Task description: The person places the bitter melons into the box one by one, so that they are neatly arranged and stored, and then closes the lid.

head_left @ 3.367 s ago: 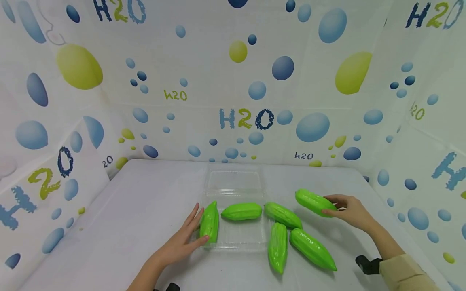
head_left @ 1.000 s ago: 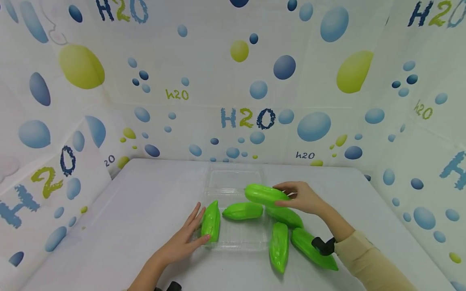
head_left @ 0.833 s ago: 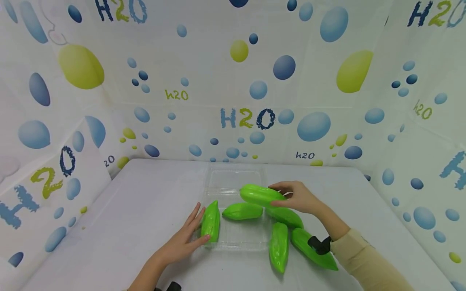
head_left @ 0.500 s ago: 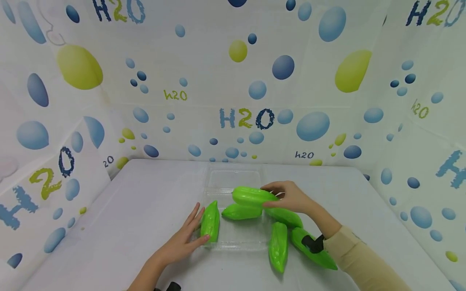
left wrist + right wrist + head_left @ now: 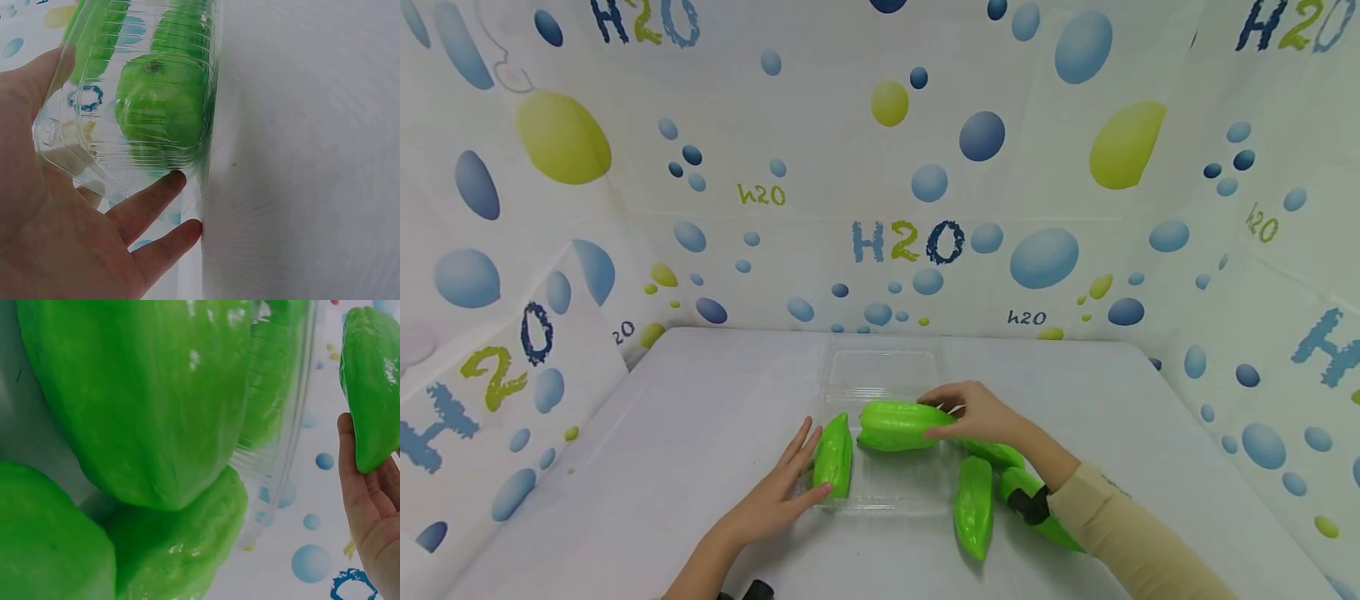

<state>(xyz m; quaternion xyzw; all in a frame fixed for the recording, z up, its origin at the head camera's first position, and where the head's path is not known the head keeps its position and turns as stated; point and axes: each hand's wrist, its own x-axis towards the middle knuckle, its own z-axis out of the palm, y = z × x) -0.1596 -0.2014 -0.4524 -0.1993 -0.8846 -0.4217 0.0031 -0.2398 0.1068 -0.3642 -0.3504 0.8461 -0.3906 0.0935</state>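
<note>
Your right hand (image 5: 977, 414) pinches the near end of a glossy green oblong gourd (image 5: 895, 427), likely light, slick: grip mid-body; left hand (image 5: 781, 492) spread against the clear plastic box (image 5: 906, 487)

Free to pass across the surface (image 5: 700, 417) at left and far right. Blocked beside the clear container (image 5: 895, 492) by the left hand (image 5: 778, 492) and, at right, loose green vegetables (image 5: 973, 507); inside, roomy near, blocked far by the held vegetable (image 5: 891, 426) and right hand (image 5: 973, 414).
</note>
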